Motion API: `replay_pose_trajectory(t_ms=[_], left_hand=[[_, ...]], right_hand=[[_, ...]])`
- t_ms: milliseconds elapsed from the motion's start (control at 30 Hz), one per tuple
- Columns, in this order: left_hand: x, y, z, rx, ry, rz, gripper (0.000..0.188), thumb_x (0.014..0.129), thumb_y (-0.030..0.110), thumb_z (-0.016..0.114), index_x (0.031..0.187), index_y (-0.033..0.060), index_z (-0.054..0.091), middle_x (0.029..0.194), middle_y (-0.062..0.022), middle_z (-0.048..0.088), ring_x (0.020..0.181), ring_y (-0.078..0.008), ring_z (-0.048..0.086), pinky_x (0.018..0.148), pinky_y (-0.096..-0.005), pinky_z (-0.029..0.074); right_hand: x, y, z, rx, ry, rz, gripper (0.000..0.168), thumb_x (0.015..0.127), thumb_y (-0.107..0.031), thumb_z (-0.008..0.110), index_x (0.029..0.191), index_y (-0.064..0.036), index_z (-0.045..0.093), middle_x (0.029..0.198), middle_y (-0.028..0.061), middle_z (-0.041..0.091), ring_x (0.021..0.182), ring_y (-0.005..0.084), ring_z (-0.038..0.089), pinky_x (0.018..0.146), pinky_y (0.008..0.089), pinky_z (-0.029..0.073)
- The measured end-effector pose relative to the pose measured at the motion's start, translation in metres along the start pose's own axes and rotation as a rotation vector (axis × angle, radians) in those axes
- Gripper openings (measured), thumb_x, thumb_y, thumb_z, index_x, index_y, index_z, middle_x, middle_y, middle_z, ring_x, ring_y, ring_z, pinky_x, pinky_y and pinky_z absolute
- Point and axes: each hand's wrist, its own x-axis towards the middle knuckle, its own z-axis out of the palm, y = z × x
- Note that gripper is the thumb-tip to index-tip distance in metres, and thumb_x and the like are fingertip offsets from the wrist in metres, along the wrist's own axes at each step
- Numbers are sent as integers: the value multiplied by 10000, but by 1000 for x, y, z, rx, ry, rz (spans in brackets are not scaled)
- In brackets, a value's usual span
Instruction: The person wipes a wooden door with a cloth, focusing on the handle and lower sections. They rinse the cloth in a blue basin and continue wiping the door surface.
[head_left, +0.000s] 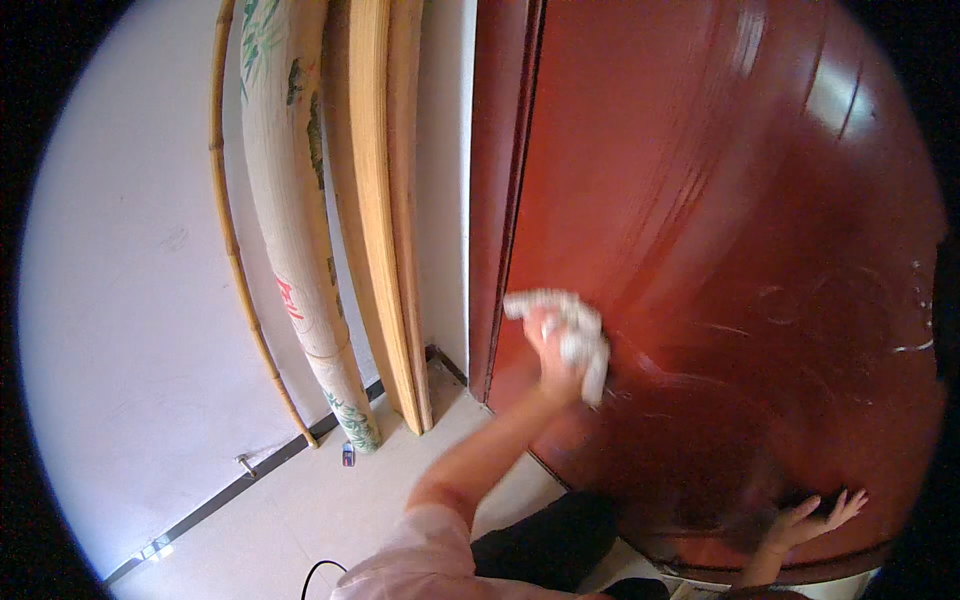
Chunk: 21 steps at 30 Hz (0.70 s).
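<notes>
A crumpled white cloth (581, 330) is in my left hand (555, 360), pressed to the lower left part of a glossy dark red door (675, 225), near its frame. Both hand and cloth look blurred. At the lower right, my right hand (810, 521) is beside the door's lower part with its fingers spread and nothing in it. Whether its fingers touch the door I cannot tell. Pale streaks and curved marks show on the door's surface to the right of the cloth.
A thin bamboo pole (232, 247), a painted pale pole (289, 225) and long wooden boards (382, 225) lean against the white wall (120, 262) on the left. A small packet (348, 454) lies on the tiled floor (300, 525). A doorstop (246, 465) sticks out low on the wall.
</notes>
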Motion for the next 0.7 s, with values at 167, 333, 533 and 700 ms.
replay_pose_trajectory(t_ms=[167,333,533,700], left_hand=[[192,36,-14,33,-63,402,608,614,9,697,1166,78,452,1295,-188,352,1251,-392,342,1050,-489,271],[106,-28,-21,54,90,364,593,647,213,730,1170,114,466,1206,-159,402,1170,-358,383,1009,-475,306],[-163,-140,-37,24,316,-467,269,825,160,607,1050,54,505,1065,-76,479,971,-220,515,846,-368,431],[-230,-151,-34,301,365,-559,248,841,131,570,1072,56,520,1033,-91,485,965,-234,510,869,-357,417]], right_hand=[[6,-5,0,21,20,-18,395,958,-243,489,1271,-2,485,1439,229,348,1346,415,293,1103,575,203],[-1,-12,5,-11,16,44,393,957,-248,498,1266,-5,505,1439,224,348,1346,395,301,1110,548,217],[16,-40,7,52,145,12,372,948,-224,529,1235,12,520,1415,231,381,1314,385,359,1116,512,248],[14,-38,17,67,160,-33,396,941,-237,543,1247,13,512,1417,233,376,1319,388,351,1107,533,256]])
